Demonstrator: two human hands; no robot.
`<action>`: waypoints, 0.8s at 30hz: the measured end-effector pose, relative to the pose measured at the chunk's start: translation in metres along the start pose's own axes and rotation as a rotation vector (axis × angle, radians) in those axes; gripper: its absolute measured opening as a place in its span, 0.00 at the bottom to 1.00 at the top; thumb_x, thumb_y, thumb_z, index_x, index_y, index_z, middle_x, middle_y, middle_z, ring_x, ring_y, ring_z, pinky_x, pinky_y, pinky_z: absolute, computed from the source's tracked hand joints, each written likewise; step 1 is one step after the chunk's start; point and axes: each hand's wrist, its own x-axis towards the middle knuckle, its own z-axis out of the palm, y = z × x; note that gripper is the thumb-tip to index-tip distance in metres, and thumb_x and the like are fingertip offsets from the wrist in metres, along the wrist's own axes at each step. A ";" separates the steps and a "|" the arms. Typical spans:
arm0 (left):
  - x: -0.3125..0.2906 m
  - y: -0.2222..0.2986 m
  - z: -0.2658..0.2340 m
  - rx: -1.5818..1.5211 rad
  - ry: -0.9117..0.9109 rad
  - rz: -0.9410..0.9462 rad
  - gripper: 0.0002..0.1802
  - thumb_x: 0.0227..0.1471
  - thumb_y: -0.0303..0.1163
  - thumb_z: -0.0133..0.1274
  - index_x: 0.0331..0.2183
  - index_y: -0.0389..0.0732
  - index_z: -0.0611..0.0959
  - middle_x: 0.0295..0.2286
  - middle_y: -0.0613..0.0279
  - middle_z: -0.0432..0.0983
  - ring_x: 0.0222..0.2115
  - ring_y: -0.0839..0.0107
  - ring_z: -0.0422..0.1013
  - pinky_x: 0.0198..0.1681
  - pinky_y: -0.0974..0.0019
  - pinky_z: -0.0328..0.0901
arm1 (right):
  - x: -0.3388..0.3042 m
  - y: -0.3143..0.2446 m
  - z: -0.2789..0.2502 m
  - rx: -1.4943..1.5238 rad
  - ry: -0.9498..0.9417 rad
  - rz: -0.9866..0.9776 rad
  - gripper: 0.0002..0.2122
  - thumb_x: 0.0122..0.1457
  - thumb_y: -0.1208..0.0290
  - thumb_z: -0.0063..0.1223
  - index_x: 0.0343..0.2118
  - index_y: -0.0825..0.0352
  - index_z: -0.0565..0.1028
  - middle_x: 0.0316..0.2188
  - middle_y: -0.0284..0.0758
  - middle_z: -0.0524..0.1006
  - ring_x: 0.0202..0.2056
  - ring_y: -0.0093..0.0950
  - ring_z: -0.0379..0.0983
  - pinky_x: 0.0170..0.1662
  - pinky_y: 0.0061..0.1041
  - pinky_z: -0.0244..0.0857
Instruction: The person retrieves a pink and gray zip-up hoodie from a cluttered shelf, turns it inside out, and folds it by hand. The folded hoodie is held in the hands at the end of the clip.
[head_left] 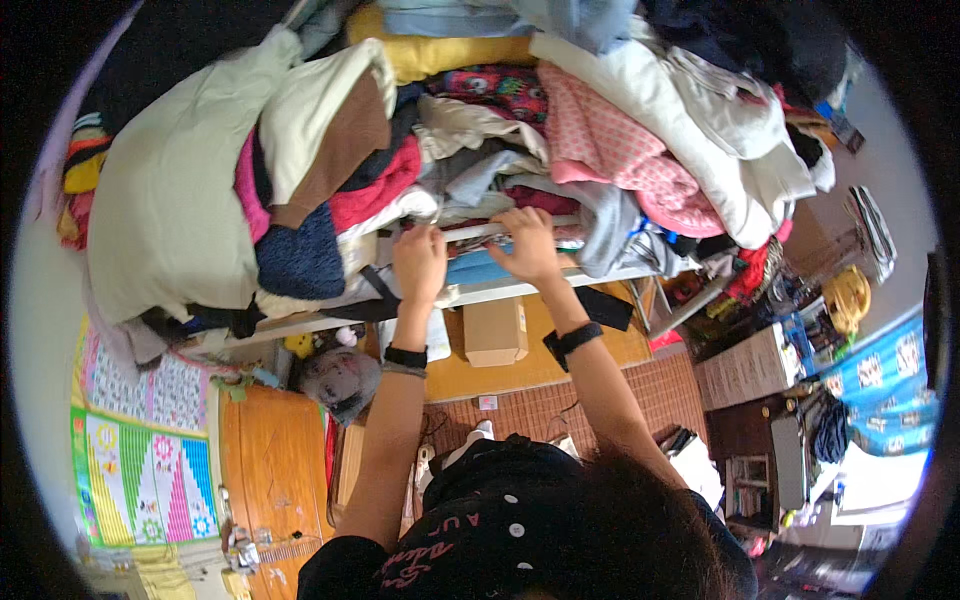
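Both arms reach forward to a raised bed or shelf heaped with clothes. My left hand (420, 262) is closed, its fingers curled over one end of a slim white bar (476, 232). A short way to the right, my right hand (527, 244) closes over the same bar. Whether the bar is a rail or part of a hanger, I cannot tell. Behind the hands lie crumpled grey and white clothes (480, 180). A red fleece garment (382, 188) and a dark blue fluffy one (302, 255) lie left of my left hand. Right of my right hand are a grey garment (605, 225) and a pink patterned one (620, 145).
A pale frame edge (590, 275) runs below my hands. Under it, lower down, a cardboard box (495, 332) sits on a wooden desk (460, 380). A wooden cabinet (270, 460) stands at lower left, white drawers (745, 368) at right. A large pale green cushion-like bundle (180, 190) fills the left.
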 end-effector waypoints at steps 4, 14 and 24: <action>0.001 0.005 -0.006 -0.019 -0.011 0.018 0.12 0.58 0.33 0.48 0.28 0.36 0.81 0.27 0.51 0.78 0.32 0.50 0.74 0.39 0.46 0.67 | 0.003 -0.009 -0.007 0.055 0.045 0.007 0.19 0.44 0.60 0.62 0.40 0.61 0.80 0.35 0.35 0.77 0.44 0.37 0.71 0.58 0.42 0.58; 0.001 0.000 -0.005 -0.015 -0.035 0.034 0.13 0.59 0.34 0.47 0.27 0.38 0.80 0.27 0.53 0.78 0.32 0.50 0.74 0.38 0.46 0.66 | 0.002 -0.011 -0.008 0.043 0.020 0.009 0.19 0.46 0.62 0.63 0.43 0.59 0.80 0.37 0.34 0.77 0.45 0.38 0.71 0.59 0.42 0.57; 0.001 -0.010 -0.003 -0.056 -0.034 0.078 0.13 0.61 0.35 0.48 0.28 0.37 0.80 0.27 0.51 0.78 0.32 0.50 0.75 0.37 0.46 0.67 | 0.002 -0.011 -0.012 -0.011 -0.034 -0.023 0.21 0.46 0.61 0.63 0.45 0.60 0.79 0.37 0.34 0.76 0.45 0.38 0.70 0.59 0.43 0.58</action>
